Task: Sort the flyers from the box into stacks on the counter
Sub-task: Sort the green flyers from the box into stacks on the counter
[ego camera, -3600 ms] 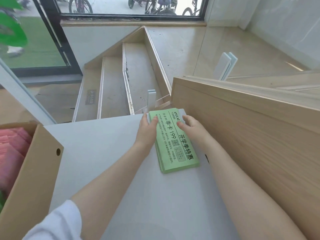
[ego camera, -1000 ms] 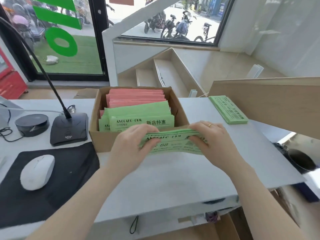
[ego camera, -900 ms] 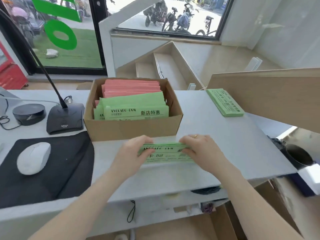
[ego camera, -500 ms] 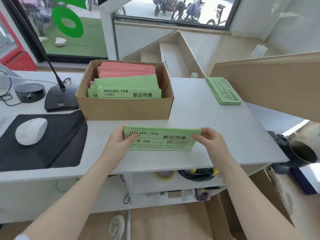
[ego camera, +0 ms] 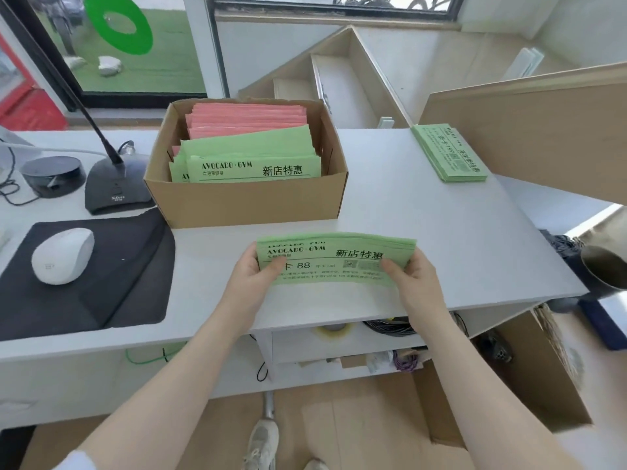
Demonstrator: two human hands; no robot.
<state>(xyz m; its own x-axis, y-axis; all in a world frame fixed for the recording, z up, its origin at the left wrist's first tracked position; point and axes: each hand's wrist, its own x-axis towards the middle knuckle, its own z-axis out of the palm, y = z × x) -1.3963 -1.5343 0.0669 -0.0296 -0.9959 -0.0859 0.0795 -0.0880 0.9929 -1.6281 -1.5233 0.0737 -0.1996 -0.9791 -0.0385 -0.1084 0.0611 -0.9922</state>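
A bundle of green flyers (ego camera: 334, 257) stands on its long edge on the white counter (ego camera: 424, 218), just in front of the cardboard box (ego camera: 244, 201). My left hand (ego camera: 252, 278) grips the bundle's left end and my right hand (ego camera: 412, 278) grips its right end, thumbs on the printed face. The box holds more green flyers (ego camera: 251, 157) at the front and pink flyers (ego camera: 246, 118) behind them. A flat stack of green flyers (ego camera: 448, 152) lies at the counter's far right, beside a wooden panel (ego camera: 543, 130).
Left of the box stand a black microphone base (ego camera: 115, 191), a round black device (ego camera: 52, 173), and a white mouse (ego camera: 61, 254) on a black pad (ego camera: 101, 279). A dark cup (ego camera: 604, 269) sits past the counter's right edge. Shelves with cables and tape lie under the counter.
Since 3.6 s ago my hands left the far-right stack and took a green bundle from the box. In the last second they brought it toward me and stood it on edge.
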